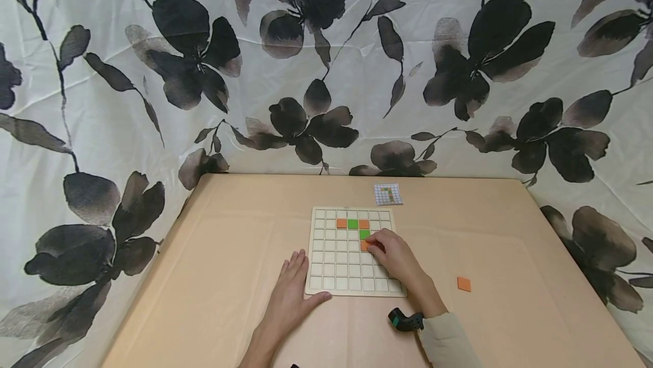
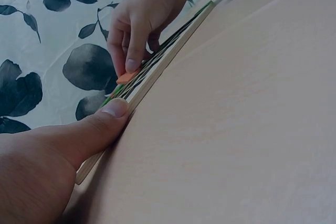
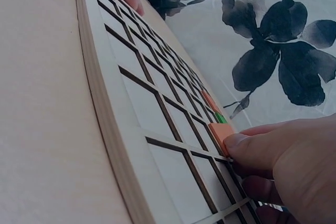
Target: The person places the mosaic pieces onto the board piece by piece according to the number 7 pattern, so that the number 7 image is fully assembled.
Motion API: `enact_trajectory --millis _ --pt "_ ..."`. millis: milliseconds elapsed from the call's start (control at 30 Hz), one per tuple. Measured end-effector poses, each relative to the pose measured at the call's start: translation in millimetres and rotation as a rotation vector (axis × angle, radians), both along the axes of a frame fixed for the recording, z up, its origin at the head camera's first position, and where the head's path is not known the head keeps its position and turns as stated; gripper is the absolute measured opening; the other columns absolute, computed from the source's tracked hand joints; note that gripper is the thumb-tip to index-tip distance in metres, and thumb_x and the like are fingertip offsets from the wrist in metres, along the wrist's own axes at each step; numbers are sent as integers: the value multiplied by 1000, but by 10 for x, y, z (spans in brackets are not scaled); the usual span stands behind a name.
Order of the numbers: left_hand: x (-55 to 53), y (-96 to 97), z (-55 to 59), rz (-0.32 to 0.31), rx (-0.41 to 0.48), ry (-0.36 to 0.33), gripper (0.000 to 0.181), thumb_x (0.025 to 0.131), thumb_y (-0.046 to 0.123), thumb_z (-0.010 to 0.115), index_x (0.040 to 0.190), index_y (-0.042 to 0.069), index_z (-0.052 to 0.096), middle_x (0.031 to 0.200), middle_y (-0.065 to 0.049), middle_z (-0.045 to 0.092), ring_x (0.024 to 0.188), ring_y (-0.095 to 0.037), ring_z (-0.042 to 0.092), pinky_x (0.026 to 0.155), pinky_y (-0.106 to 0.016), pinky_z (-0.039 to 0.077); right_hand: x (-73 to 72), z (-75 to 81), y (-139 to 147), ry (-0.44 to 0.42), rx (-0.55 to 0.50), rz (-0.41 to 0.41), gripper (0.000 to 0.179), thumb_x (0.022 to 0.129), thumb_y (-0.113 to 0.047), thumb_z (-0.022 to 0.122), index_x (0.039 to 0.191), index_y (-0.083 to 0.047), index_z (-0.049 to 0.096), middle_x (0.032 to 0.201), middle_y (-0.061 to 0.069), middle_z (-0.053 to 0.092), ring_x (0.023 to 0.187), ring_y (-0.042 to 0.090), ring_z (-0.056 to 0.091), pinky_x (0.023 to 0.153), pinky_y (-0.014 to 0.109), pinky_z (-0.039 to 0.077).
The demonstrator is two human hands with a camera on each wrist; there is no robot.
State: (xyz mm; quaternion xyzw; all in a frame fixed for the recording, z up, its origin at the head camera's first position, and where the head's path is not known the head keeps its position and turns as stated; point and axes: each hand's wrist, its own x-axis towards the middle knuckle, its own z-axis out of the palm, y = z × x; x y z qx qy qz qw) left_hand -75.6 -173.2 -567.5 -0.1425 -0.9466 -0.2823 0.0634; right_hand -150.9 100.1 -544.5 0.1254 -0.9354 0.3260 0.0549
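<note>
A pale wooden grid board [image 1: 331, 270] lies on the table. My right hand [image 1: 401, 260] pinches an orange square tile [image 3: 220, 132] between thumb and fingers, tilted at a cell right of the board's middle. Just above that cell sits a green tile [image 1: 364, 234]. In an upper row lie an orange tile [image 1: 342, 223], a second green tile [image 1: 352, 223] and another orange tile [image 1: 364, 224]. Along the board's left side rests my left hand [image 1: 292, 293], fingers straight, with its thumb on the near left corner.
A small card [image 1: 388, 194] printed with a coloured grid pattern lies behind the board. To the right, a loose orange tile [image 1: 463, 283] lies on the table [image 1: 510, 232]. Flowered cloth [image 1: 408, 90] hangs behind the table and at its sides.
</note>
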Motion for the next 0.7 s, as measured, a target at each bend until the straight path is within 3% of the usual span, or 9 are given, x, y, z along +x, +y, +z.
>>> enact_trajectory --millis 233,700 --pt "-4 -2 -10 3 5 -4 102 79 65 71 149 -3 42 158 -21 38 152 -35 29 131 -46 19 9 -17 -15 9 24 3 10 92 -18 73 98 -12 78 91 -5 63 82 7 55 73 27 55" --pt "12 -1 -20 2 10 14 100 79 63 73 149 -3 43 158 -22 39 151 -36 30 130 -47 21 30 -26 -28 11 23 -13 13 92 -18 73 103 -12 77 94 -5 65 87 10 60 78 31 59"
